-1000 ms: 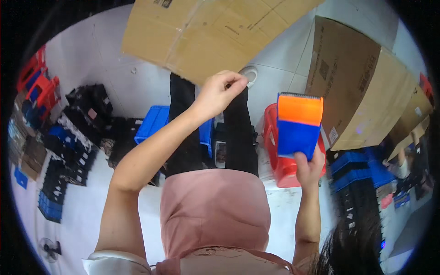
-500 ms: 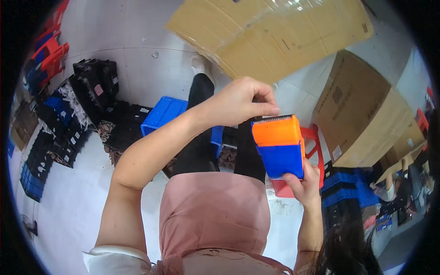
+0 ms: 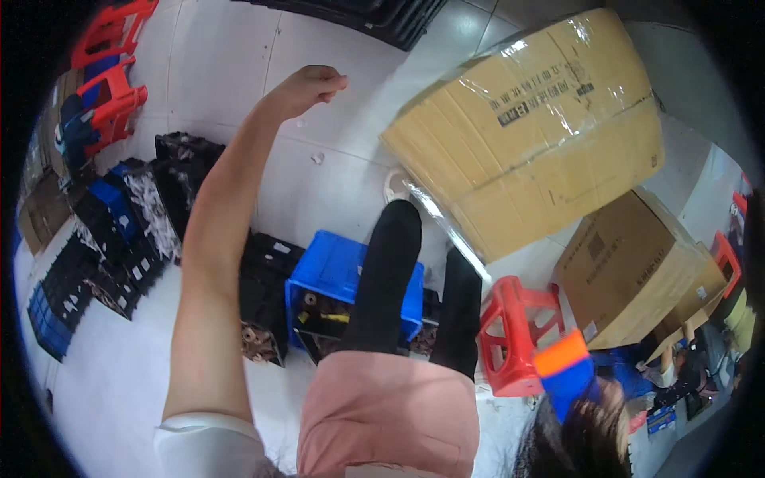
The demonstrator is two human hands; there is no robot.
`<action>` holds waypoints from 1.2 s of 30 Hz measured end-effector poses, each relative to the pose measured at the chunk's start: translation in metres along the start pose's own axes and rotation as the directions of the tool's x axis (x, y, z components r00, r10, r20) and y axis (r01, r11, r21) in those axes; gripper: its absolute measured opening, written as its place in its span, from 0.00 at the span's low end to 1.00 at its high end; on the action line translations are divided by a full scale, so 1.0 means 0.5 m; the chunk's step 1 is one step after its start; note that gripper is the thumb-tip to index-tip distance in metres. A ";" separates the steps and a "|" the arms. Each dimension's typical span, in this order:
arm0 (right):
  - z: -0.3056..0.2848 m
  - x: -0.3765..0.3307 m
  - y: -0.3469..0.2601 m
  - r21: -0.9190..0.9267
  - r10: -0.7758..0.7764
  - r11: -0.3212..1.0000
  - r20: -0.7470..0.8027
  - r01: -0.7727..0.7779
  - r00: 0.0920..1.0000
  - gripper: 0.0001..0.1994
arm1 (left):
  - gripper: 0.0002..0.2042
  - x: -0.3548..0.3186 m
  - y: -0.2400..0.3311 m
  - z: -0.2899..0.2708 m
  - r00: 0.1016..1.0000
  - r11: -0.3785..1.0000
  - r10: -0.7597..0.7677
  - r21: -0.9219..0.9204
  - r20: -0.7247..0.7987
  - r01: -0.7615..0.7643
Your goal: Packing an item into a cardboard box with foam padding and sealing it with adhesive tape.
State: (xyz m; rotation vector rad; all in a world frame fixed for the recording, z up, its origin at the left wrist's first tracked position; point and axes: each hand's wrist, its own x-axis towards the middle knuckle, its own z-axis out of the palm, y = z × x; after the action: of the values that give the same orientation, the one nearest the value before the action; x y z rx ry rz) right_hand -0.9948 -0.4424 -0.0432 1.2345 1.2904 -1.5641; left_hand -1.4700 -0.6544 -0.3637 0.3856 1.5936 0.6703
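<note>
My left hand (image 3: 311, 89) is stretched far out over the floor, closed in a pinch. A shiny clear strip of tape (image 3: 450, 231) shows partway along the line from this hand to the tape dispenser; its end at the fingers is too faint to see. Low on the right is the orange and blue tape dispenser (image 3: 562, 356), tilted and partly behind dark hair. My right hand (image 3: 612, 394) is at the dispenser, mostly covered by the hair, so its fingers hardly show.
A large flat cardboard box (image 3: 534, 143) lies ahead, with another cardboard box (image 3: 613, 263) to its right. A red stool (image 3: 510, 342) stands by my right leg. A blue crate (image 3: 323, 267) sits at my legs. Black crates (image 3: 179, 171) crowd the left.
My left hand has swung away from the dispenser's toothed edge, forward and left. The dispenser and right hand have shifted lower and right in view, behind the hair. The view has shifted too.
</note>
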 end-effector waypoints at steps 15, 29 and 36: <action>-0.072 -0.063 -0.110 -0.442 0.121 0.886 -0.074 -0.141 0.990 0.28 | 0.17 0.322 -0.141 0.060 0.991 0.909 0.085 -0.400 -0.101 -0.119; -0.084 -0.019 -0.124 -0.199 0.221 0.952 -0.087 -0.234 0.971 0.27 | 0.35 0.350 -0.179 0.169 0.894 0.945 0.136 0.328 -0.427 0.013; -0.080 0.003 0.013 -0.503 -0.033 0.863 -0.148 -0.046 0.988 0.35 | 0.44 0.256 -0.026 0.259 0.970 0.952 -0.215 -0.197 0.116 0.234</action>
State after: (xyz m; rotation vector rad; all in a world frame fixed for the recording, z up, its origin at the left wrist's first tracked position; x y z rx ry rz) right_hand -0.9805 -0.4045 -0.0471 1.0239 1.6609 -1.0332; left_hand -1.3594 -0.5617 -0.4757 0.0759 1.4352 0.6276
